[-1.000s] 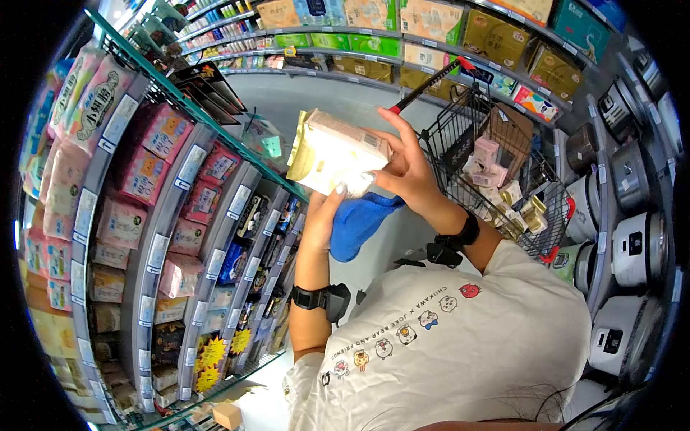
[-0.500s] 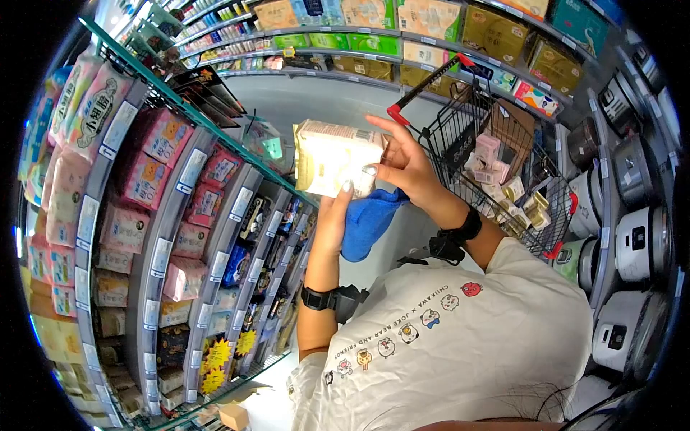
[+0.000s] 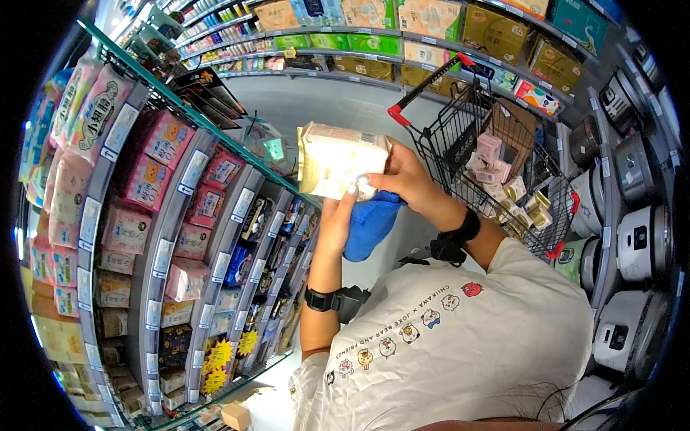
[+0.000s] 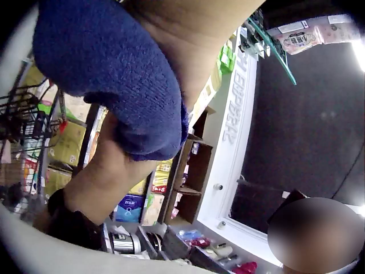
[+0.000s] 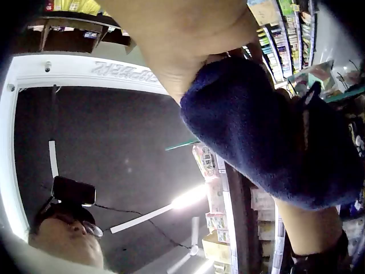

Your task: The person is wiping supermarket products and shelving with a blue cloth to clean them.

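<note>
So the packet (image 3: 334, 159), pale pink and gold, is up in front of the person, tilted a bit, with the light glaring off its near face. Right hand (image 3: 411, 178) has it by the right end, fingers clamped on it with the thumb across the near face. Left hand (image 3: 338, 221) is under the near edge, thumb up on the same face and gripping it too, though most of those fingers are hidden. The two thumbs are right beside each other.

A blue cloth (image 3: 370, 228) hangs just below the packet, between the arms. It looks fuzzy in both wrist views; can't tell which hand's got it.

Over on the right, well apart from the packet, there's a shopping cart (image 3: 463, 149) with pink boxes (image 3: 487, 149), some white and gold packs (image 3: 535, 210) and a brown carton (image 3: 514, 133). Rice cookers (image 3: 642, 248) line the far right, soft packs (image 3: 151, 179) fill the left shelves, and big tissue packs (image 3: 431, 21) sit on the far ones.
</note>
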A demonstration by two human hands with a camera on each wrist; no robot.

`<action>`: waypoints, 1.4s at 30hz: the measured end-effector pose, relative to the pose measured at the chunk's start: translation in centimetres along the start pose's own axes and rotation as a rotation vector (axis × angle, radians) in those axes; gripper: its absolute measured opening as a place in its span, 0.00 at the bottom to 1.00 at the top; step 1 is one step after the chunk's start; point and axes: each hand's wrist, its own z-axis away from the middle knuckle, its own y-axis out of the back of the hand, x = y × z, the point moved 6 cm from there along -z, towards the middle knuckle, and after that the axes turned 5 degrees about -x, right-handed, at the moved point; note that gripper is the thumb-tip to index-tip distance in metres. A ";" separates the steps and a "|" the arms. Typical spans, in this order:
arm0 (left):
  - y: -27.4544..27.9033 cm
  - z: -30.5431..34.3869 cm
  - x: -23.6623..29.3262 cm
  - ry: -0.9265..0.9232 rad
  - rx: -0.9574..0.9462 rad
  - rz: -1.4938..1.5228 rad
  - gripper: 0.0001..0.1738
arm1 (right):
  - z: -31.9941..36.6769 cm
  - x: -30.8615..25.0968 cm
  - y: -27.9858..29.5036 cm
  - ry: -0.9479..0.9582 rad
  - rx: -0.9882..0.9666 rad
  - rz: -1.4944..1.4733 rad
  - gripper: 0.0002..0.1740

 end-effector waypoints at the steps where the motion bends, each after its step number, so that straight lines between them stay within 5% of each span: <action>1: 0.3 -0.1 -0.3 0.017 -0.009 -0.036 0.25 | 0.1 0.0 0.1 0.022 0.044 0.004 0.36; 7: 0.5 0.7 2.2 -0.069 -0.132 -0.278 0.29 | 1.8 -6.3 -2.4 0.740 0.157 1.181 0.31; 9: 1.6 0.4 2.4 -0.169 -0.270 -0.216 0.33 | 2.2 -6.2 -2.9 0.791 0.163 1.322 0.25; 11: 1.9 0.6 2.9 -0.189 -0.204 -0.215 0.36 | 3.1 -5.2 -3.1 0.934 0.132 1.453 0.21; 12: 2.0 0.7 3.2 -0.223 -0.156 -0.231 0.36 | 3.3 -4.8 -3.3 0.975 0.121 1.423 0.14; 15: 1.5 0.9 3.4 -0.168 -0.101 -0.189 0.36 | 3.9 -3.8 -4.0 1.083 -0.027 1.355 0.15; 25: 1.9 1.2 2.8 -0.097 -0.017 0.153 0.31 | 3.2 -5.1 -4.0 0.848 -0.189 1.157 0.20; 30: 3.0 1.6 2.6 -0.178 0.022 0.153 0.32 | 2.2 -4.8 -4.2 0.703 -0.236 0.982 0.37; 33: 3.1 2.4 2.9 -0.224 0.040 0.146 0.35 | 2.2 -4.9 -5.0 0.697 -0.262 0.921 0.38; 38: 3.2 3.9 1.5 -0.130 -0.039 0.439 0.37 | 1.9 -7.1 -7.4 0.641 -0.542 0.859 0.23; 42: 4.0 5.8 -2.3 0.048 0.141 0.659 0.33 | 4.1 -16.1 -9.0 0.927 -0.774 0.880 0.14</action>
